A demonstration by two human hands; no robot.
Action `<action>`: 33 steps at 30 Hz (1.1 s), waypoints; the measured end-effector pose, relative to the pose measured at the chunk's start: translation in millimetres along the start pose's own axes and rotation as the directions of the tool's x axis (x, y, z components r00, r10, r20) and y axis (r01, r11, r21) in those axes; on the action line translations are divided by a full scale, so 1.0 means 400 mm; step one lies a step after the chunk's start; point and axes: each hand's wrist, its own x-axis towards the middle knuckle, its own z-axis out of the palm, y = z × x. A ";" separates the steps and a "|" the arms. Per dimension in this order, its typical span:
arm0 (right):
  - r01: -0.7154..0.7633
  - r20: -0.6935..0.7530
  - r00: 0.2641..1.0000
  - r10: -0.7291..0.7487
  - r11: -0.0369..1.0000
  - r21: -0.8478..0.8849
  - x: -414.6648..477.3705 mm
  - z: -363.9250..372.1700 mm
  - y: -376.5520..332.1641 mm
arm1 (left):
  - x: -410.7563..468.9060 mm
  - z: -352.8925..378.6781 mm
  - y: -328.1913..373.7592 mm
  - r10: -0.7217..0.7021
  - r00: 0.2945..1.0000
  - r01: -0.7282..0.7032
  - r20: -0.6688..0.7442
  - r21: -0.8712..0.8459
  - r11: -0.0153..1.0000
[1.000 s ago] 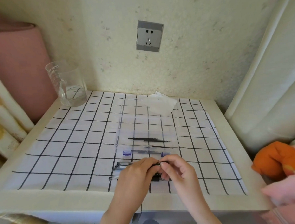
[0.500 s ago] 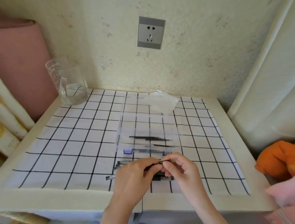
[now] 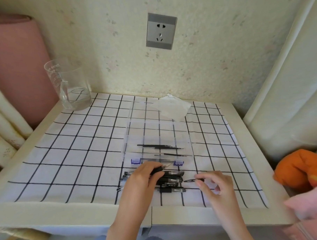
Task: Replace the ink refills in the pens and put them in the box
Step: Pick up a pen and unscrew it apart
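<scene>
My left hand (image 3: 141,178) grips a black pen (image 3: 159,169) whose open front end points up and to the right. My right hand (image 3: 214,184) pinches a small dark tip piece (image 3: 190,180) just right of the pen pile. Several black pens (image 3: 172,181) lie in a heap on the checked cloth between my hands. Behind them stands a clear plastic box (image 3: 157,138) with purple latches (image 3: 136,161), its lid folded back. Several thin black refills (image 3: 160,147) lie inside the box near its front.
A clear measuring beaker (image 3: 70,85) stands at the back left corner. A crumpled white tissue (image 3: 172,107) lies behind the box. The table (image 3: 85,216) has a cream rim; an orange and pink cushion (image 3: 301,170) sits off its right edge. A socket (image 3: 160,31) is on the wall.
My hands were together on one pen; now they have parted. The right hand has drawn away to the right with a small tip piece, while the left keeps the pen.
</scene>
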 end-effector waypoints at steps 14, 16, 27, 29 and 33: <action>-0.267 0.106 0.964 0.245 0.893 0.364 0.000 0.035 -0.148 | -0.004 0.003 0.032 0.023 0.998 -0.031 -0.066 -0.123 0.992; -0.359 0.161 0.933 0.322 0.813 0.459 0.002 0.059 -0.179 | -0.003 0.002 0.042 -0.018 0.998 0.005 -0.068 -0.182 0.983; -0.454 0.177 0.876 0.448 0.645 0.615 0.022 0.097 -0.203 | 0.000 0.010 0.041 -0.093 0.996 0.086 -0.010 -0.290 0.953; -0.426 0.165 0.889 0.428 0.638 0.642 0.024 0.094 -0.203 | -0.001 0.012 0.043 -0.073 0.997 0.069 -0.005 -0.289 0.955; -0.412 0.196 0.899 0.391 0.604 0.682 0.025 0.086 -0.213 | -0.003 0.012 0.048 -0.024 0.999 0.018 -0.022 -0.246 0.969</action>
